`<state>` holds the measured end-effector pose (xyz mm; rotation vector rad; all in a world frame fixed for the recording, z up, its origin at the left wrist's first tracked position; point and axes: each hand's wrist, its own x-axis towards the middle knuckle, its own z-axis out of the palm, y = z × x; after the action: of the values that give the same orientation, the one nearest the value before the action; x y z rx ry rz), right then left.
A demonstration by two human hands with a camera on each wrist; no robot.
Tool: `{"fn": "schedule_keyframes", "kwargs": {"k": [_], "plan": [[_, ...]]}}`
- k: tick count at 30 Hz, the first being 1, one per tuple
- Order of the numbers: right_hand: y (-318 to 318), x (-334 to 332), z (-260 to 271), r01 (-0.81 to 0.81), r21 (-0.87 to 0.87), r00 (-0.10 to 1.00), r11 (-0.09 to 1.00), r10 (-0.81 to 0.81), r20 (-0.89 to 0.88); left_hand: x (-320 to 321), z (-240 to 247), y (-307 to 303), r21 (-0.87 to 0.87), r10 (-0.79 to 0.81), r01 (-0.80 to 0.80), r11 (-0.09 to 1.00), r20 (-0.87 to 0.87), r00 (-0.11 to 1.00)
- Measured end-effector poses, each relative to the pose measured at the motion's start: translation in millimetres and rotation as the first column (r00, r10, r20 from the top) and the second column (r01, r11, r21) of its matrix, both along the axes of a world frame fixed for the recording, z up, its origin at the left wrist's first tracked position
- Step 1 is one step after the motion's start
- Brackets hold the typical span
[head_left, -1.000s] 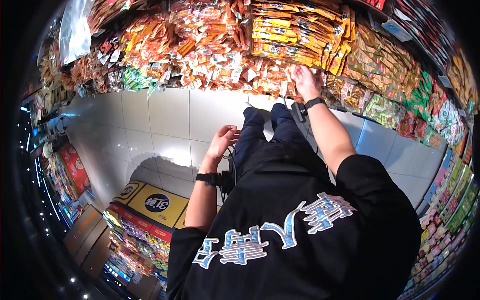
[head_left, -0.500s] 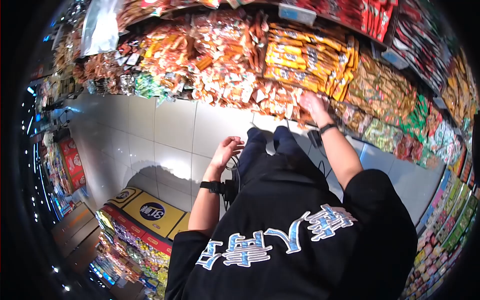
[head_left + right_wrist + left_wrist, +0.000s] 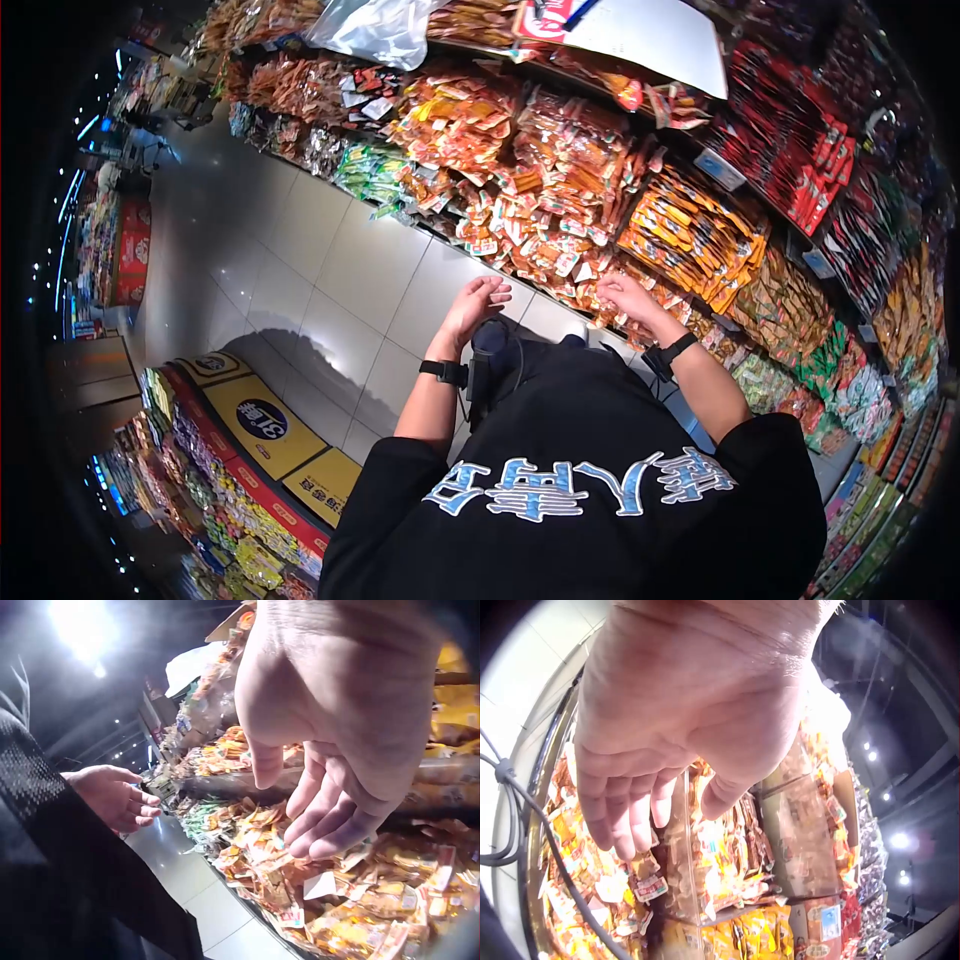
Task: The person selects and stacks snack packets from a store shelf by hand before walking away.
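While a black short-sleeved T-shirt [image 3: 600, 425] with blue-and-white lettering fills the near part of the head view, 1 black strap [image 3: 444, 373] circles the left wrist and another black band [image 3: 679, 347] the right. Beyond the shirt hangs the left hand [image 3: 473, 306], its grip relaxed: 4 fingers gently bent, the thumb apart, nothing held. The right hand [image 3: 636, 300] is at the display's front edge, its grip also loose, fingers softly curled and thumb apart, pinching nothing; whether its fingertips touch the goods cannot be told.

Small orange-and-white plastic snack packets [image 3: 545, 238] lie heaped along the low front row, below and beyond the right hand and near the left. Behind them to the right, slim yellow-and-black packets [image 3: 690, 238] are stacked in a row; to the left lie shiny green packets [image 3: 370, 175]. Higher up are glossy red packets [image 3: 775, 140], a flat white sheet [image 3: 655, 48] and a crumpled translucent plastic bag [image 3: 378, 35]. Across the pale tiled floor [image 3: 350, 285], well apart from the hands, stands a yellow panel [image 3: 210, 365] with dark round logos.
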<state>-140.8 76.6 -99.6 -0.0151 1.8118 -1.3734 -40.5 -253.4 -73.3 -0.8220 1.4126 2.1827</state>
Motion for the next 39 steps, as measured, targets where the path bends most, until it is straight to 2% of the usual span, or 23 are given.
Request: {"fn": "schedule_keyframes", "kwargs": {"k": [2,5,6,8,10,12,13,14,17,18,20,22,23,24,26,27,28,30,32,34,36,37,39], "plan": [[-32.1,-8.7,-34.1,-0.046,-0.143,0.999,0.989,0.044,-0.022,-3.5,-4.5,-28.4,0.026,0.054,-0.054,0.998,-0.021,0.998],[-101.5,-16.9,-54.2,-0.12,-0.071,0.991,0.99,0.115,-0.072,-6.2,5.5,-78.6,-0.004,0.08,-0.08,0.997,-0.003,0.997],[-133.6,-22.0,-57.3,-0.149,0.006,0.988,0.989,0.149,-0.049,-5.7,-1.5,-99.3,0.005,0.079,-0.079,0.997,-0.001,0.997],[-176.2,-24.1,-57.5,-0.133,0.213,0.979,0.968,0.162,-0.126,-0.5,-18.0,-142.1,0.027,0.066,-0.066,0.997,0.012,0.998],[-212.8,-28.0,-85.5,-0.038,0.292,0.968,0.956,0.108,-0.228,4.2,-11.6,-180.3,-0.038,0.03,-0.029,0.999,0.042,0.999],[-248.8,-38.9,-93.6,-0.017,0.378,0.936,0.926,0.148,-0.32,7.0,-7.5,-216.6,-0.067,0.023,-0.018,0.998,0.072,0.997],[-265.0,-46.4,-90.7,-0.017,0.461,0.907,0.887,0.208,-0.367,10.1,-7.6,-234.6,-0.07,0.027,-0.02,0.997,0.092,0.995],[-278.2,-54.1,-99.3,-0.027,0.474,0.813,0.88,0.296,-0.502,15.3,-9.3,-252.0,-0.073,0.029,-0.021,0.997,0.116,0.993],[-328.9,-83.5,-87.0,-0.011,0.555,0.75,0.832,0.375,-0.546,31.4,-25.2,-295.3,-0.064,0.067,-0.058,0.996,0.145,0.987],[-339.4,-94.7,-98.9,0.024,0.567,0.682,0.823,0.402,-0.612,36.2,-30.3,-305.6,-0.062,0.081,-0.072,0.996,0.159,0.984],[-366.1,-116.8,-109.4,0.099,0.649,0.652,0.755,0.443,-0.615,43.8,-34.0,-321.2,-0.069,0.136,-0.125,0.99,0.186,0.973],[-390.7,-137.2,-114.2,0.096,0.794,0.701,0.6,0.525,-0.482,54.4,-40.9,-333.4,-0.082,0.177,-0.162,0.983,0.217,0.96],[-397.9,-148.6,-123.3,0.018,0.854,0.787,0.521,0.519,-0.333,60.0,-43.5,-338.3,-0.097,0.197,-0.179,0.979,0.223,0.955],[-404.4,-159.5,-123.5,-0.09,0.875,0.837,0.475,0.512,-0.192,64.8,-44.8,-341.9,-0.101,0.211,-0.191,0.976,0.248,0.946],[-414.5,-165.8,-134.5,-0.057,0.89,0.918,0.452,0.373,-0.13,71.3,-43.8,-350.1,-0.113,0.237,-0.213,0.971,0.288,0.928],[-418.8,-167.5,-130.7,-0.117,0.899,0.912,0.421,0.404,-0.071,72.9,-38.2,-351.4,-0.131,0.263,-0.233,0.964,0.312,0.913],[-419.7,-169.5,-140.8,-0.126,0.905,0.916,0.407,0.398,-0.051,76.8,-41.0,-354.0,-0.127,0.27,-0.241,0.962,0.319,0.909],[-426.7,-174.2,-135.1,-0.131,0.897,0.979,0.423,0.198,0.05,86.9,-46.5,-356.6,-0.115,0.28,-0.256,0.96,0.336,0.899],[-400.8,-174.1,-181.8,0.014,0.908,0.992,0.419,0.105,-0.063,91.8,-52.3,-359.4,-0.103,0.278,-0.258,0.961,0.352,0.894],[-403.6,-178.0,-166.7,-0.043,0.906,0.993,0.421,0.121,-0.009,90.2,-55.0,-362.1,-0.089,0.276,-0.262,0.961,0.351,0.895],[-405.1,-178.7,-150.9,-0.113,0.889,0.966,0.444,0.259,-0.007,85.4,-54.8,-364.5,-0.076,0.275,-0.265,0.961,0.339,0.9],[-409.0,-171.1,-145.9,-0.051,0.895,0.968,0.443,0.242,-0.065,82.8,-54.3,-365.1,-0.08,0.266,-0.253,0.964,0.334,0.904],[-393.2,-180.5,-183.7,-0.117,0.898,0.973,0.424,0.231,0.018,77.5,-53.8,-366.6,-0.093,0.248,-0.23,0.969,0.325,0.912]]}}
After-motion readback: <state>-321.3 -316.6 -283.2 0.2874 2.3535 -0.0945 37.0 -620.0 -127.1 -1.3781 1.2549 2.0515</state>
